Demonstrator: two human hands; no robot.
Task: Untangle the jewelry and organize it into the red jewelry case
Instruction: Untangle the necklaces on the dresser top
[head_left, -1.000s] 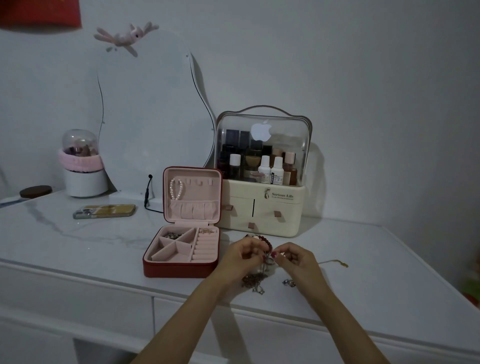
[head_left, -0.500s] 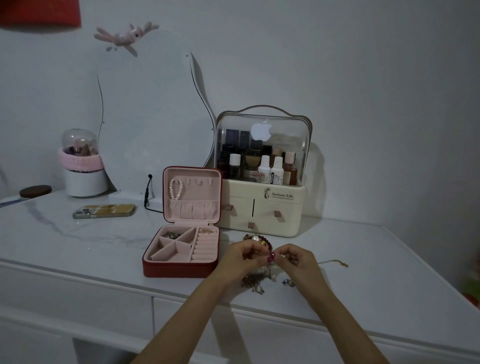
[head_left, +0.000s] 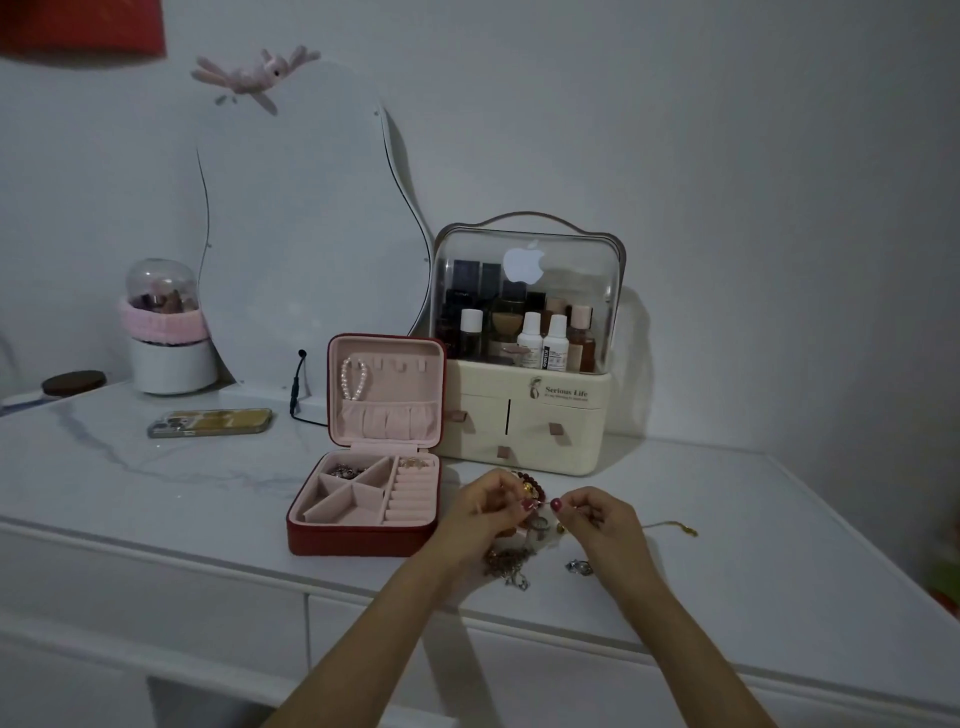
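While both hands pinch what seems a thin chain, left hand (head_left: 485, 512) nearer the open red jewelry case (head_left: 363, 538), the tangled metal jewelry pile (head_left: 511, 564) lies beneath.

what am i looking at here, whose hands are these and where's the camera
There is no machine here: a person wears one camera on the head, looking forward and down at their own two bare hands over a white dresser top. The left hand and right hand pinch a thin piece of jewelry between them, above a tangled pile of chains. Beside the pile stands the open red jewelry case, with a pearl bracelet hung in its lid. Behind it are a cosmetics box, a mirror and a phone.
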